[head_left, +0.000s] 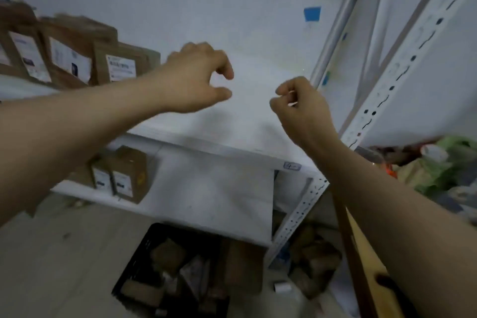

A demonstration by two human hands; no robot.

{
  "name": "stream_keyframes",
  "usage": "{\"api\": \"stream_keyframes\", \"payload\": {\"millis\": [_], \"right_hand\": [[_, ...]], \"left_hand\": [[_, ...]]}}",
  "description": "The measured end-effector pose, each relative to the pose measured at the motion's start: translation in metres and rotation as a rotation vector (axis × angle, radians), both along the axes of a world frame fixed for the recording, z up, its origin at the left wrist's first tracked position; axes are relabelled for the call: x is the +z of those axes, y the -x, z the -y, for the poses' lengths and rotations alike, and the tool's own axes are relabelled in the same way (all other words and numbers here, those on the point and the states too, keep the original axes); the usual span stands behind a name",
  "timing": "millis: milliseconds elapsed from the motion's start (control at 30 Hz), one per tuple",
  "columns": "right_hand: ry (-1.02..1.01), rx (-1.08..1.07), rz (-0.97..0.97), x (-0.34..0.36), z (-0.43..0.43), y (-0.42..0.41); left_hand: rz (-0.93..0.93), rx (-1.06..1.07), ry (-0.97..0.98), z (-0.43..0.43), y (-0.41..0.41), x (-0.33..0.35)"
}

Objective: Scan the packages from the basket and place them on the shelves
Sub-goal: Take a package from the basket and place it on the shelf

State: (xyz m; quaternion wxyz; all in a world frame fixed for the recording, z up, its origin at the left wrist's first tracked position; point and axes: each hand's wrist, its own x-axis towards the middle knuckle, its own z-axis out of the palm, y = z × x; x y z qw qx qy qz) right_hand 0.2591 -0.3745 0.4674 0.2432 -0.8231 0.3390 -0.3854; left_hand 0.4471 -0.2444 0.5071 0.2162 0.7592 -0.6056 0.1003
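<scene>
At the far left, a row of brown cardboard packages (77,57) with white labels stands upright on the upper shelf (247,121), pressed close together against the white wall. Below them, a few smaller labelled boxes (126,175) stand on the lower shelf (206,196), near its left end. The left hand (198,77) reaches out over the upper shelf just to the right of the package row. Its fingers are loosely curled, thumb and forefinger are apart, and it holds nothing. Under it, on the floor in front of the rack, stands the black basket (135,263), with more brown packages (167,255) lying jumbled inside and partly under the lower shelf's front edge. On the back wall, above and between the two hands, is a small square of blue tape (312,13). The right hand (302,108) hangs over the bare right part of the upper shelf, near the left hand but apart from it. Its fingers are curled in towards the palm, and nothing shows plainly in its grip. The pale glints at its fingertips are too blurred to read. A small label (292,166) sits on the shelf's front edge beneath that wrist. Further right, a white perforated upright (387,90) slants up, and a blurred heap of green and pale bags (444,165) lies beyond it.
</scene>
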Motion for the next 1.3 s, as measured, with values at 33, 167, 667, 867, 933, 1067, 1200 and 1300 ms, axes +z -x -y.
{"api": "stream_keyframes", "payload": {"millis": [33, 167, 667, 867, 933, 1067, 1200, 1300], "right_hand": [[-0.061, 0.001, -0.05, -0.024, -0.005, 0.0], [-0.35, 0.041, -0.274, -0.114, -0.032, 0.001], [-0.889, 0.105, -0.747, -0.387, -0.091, -0.005], [-0.986, 0.192, -0.849, -0.465, -0.092, -0.038], [-0.959, 0.212, -0.88, -0.488, -0.089, -0.05], [-0.948, 0.26, -0.972, -0.54, -0.09, -0.08], [-0.915, 0.367, -1.037, -0.597, -0.095, -0.113], [-0.855, 0.432, -1.058, -0.647, -0.105, -0.133]], "left_hand": [[-0.037, -0.001, -0.07, -0.006, 0.0, -0.026], [-0.236, 0.053, -0.327, -0.041, -0.004, -0.126], [-0.801, 0.323, -0.689, -0.144, 0.005, -0.4], [-0.894, 0.508, -0.735, -0.152, -0.008, -0.474], [-0.923, 0.568, -0.739, -0.155, -0.016, -0.498], [-0.984, 0.617, -0.739, -0.165, -0.032, -0.543], [-1.007, 0.649, -0.742, -0.172, -0.052, -0.598], [-0.961, 0.674, -0.736, -0.174, -0.067, -0.645]]}}
